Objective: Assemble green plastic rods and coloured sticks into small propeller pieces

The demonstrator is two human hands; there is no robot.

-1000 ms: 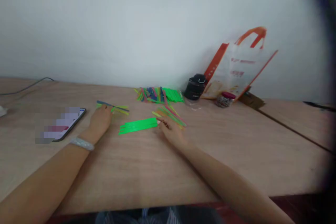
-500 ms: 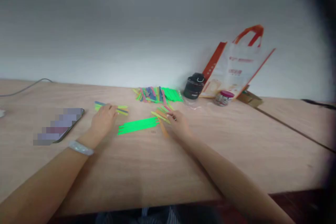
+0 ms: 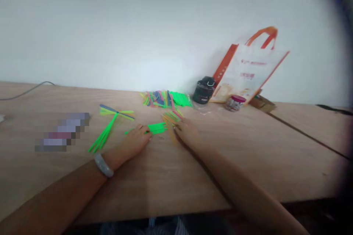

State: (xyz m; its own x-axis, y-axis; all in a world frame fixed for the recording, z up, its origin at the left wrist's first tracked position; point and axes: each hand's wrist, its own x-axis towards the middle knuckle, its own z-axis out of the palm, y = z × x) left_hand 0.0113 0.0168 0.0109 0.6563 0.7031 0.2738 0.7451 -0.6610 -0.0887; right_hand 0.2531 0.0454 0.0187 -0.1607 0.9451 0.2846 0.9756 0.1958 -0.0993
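My left hand [image 3: 135,141] lies flat on the wooden table [image 3: 171,176], its fingers over the near end of a row of bright green strips [image 3: 157,128]. My right hand [image 3: 188,134] rests beside it, fingers curled at a small fan of yellow, orange and green strips [image 3: 171,118]. To the left lies a shape made of strips [image 3: 110,126]: a green stem with yellow and blue pieces across its top. A heap of mixed coloured strips [image 3: 167,99] sits further back by the wall.
A phone [image 3: 62,132] lies at the left, with a cable [image 3: 26,90] behind it. At the back right stand a black jar [image 3: 204,91], a small red-lidded jar [image 3: 234,103] and an orange-and-white bag [image 3: 248,69]. A table seam [image 3: 306,136] runs at the right.
My left hand has left the crossed strips at the left and moved right onto the green row. The green stem now shows under the crossed strips. My right hand has barely moved.
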